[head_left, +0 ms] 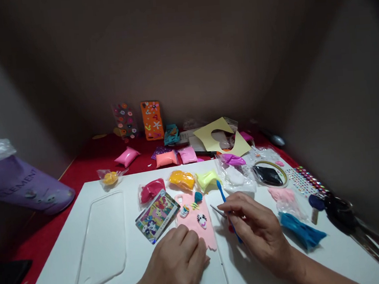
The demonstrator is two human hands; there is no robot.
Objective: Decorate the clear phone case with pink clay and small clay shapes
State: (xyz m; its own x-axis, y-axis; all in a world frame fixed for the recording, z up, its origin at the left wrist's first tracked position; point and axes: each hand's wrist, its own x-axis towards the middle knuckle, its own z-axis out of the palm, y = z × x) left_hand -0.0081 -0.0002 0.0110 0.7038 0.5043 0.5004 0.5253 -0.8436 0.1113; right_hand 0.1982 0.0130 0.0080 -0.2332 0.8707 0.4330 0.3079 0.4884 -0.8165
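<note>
My left hand (pixel 178 258) lies curled, fingers down, on a clear phone case (pixel 214 272) partly covered with pink clay (pixel 196 218) and small clay figures. My right hand (pixel 255 229) pinches a blue plastic sculpting tool (pixel 223 196) just right of the case, its tip pointing up and away. A picture card (pixel 156 215) lies left of the pink clay. Another clear case (pixel 101 240) lies empty further left on the white board (pixel 71 267).
Bags of coloured clay (pixel 181 179) lie along the board's far edge, with blue clay (pixel 302 234), black clay (pixel 268 175), gem stickers (pixel 307 180) and keys (pixel 345 216) on the right. A purple bag (pixel 21 185) stands left. Decorated cases (pixel 152 120) lean on the back wall.
</note>
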